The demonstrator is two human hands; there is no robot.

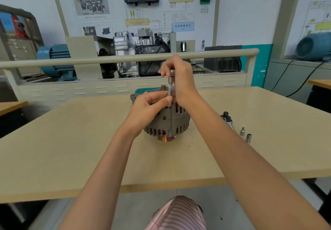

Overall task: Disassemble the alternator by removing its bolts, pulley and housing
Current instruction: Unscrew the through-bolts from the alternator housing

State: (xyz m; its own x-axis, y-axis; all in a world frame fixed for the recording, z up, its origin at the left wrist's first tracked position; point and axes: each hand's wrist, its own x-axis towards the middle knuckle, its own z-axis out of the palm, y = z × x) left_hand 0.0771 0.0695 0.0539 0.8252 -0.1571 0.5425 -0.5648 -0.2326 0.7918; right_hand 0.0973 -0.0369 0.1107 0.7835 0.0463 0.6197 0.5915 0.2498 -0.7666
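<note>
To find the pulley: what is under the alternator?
Under the alternator, a grooved, copper-coloured pulley shows at the front, on the table. Its underside and the rest beneath are covered.

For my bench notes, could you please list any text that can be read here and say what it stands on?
"仪表控制单元": on the blue label of the wall training board.
All other captions on that board and the right-hand wall chart: too small or blurred to read.
Alternator, sockets: no readable markings.
</note>
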